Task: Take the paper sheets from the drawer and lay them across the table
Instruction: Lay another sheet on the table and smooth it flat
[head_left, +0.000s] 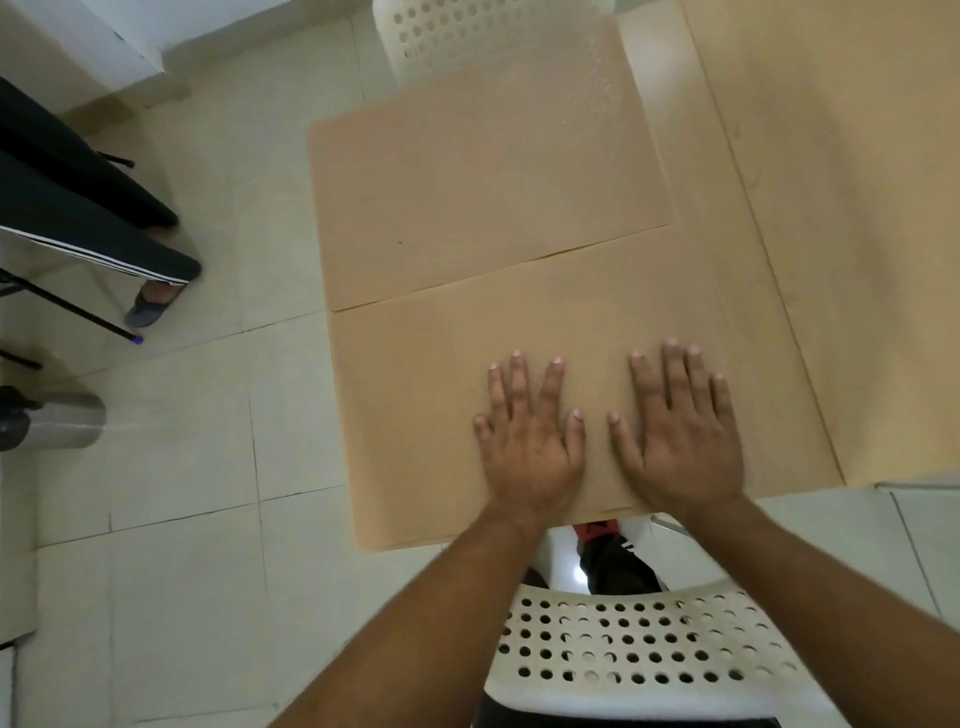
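Two large tan paper sheets lie flat on the table. The near sheet covers the table's front part, and the far sheet lies behind it, their edges meeting along a slanted seam. My left hand and my right hand rest palm-down, side by side, on the near sheet close to its front edge, fingers spread and flat. Neither hand grips anything. A paler sheet or bare table surface stretches off to the right. No drawer is in view.
A white perforated chair stands right below my arms, and another white chair sits at the table's far side. A seated person's legs are at the left. A metal bin stands on the tiled floor.
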